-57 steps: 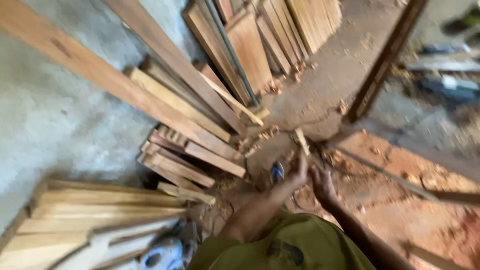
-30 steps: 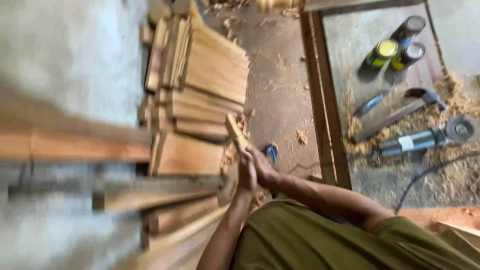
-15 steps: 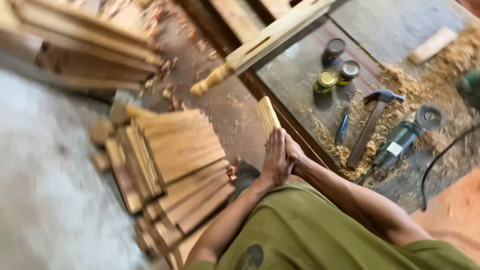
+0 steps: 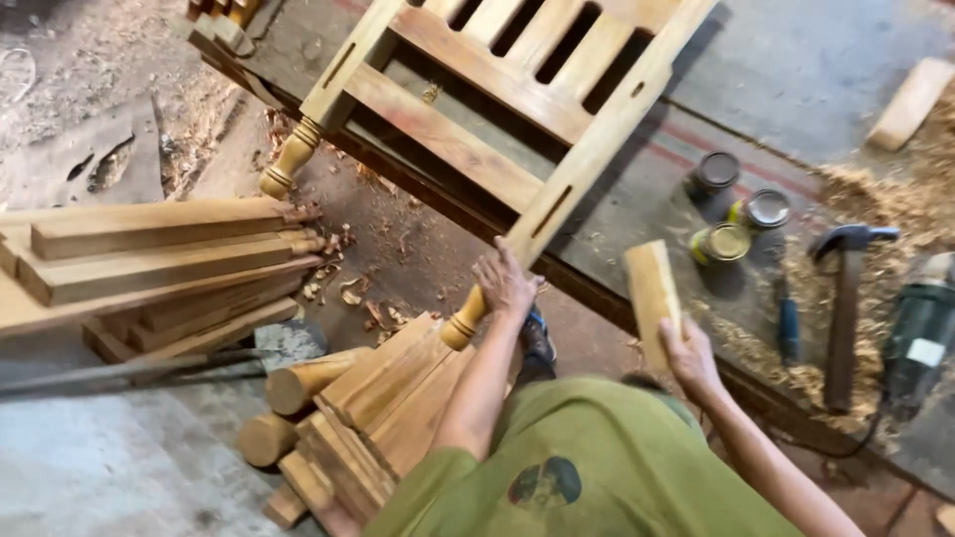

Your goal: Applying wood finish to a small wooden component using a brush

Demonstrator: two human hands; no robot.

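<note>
A wooden chair frame [image 4: 468, 149] with slats lies across a grey workbench [image 4: 826, 80], its turned legs hanging over the near edge. My left hand [image 4: 504, 281] grips one leg of the frame just above its turned foot. My right hand [image 4: 686, 353] holds a short flat wooden block [image 4: 652, 288] upright above the bench edge.
Three small tins [image 4: 746, 209], a hammer [image 4: 846, 298], a blue-handled tool [image 4: 786, 323] and a power tool [image 4: 920, 333] lie among sawdust on the bench. Stacks of planks [image 4: 149, 254] and turned pieces [image 4: 368, 408] cover the floor to the left.
The view has swung from the floor stacks to the bench. My hands, together on the block before, have parted: the left now grips the chair leg, the right keeps the block.
</note>
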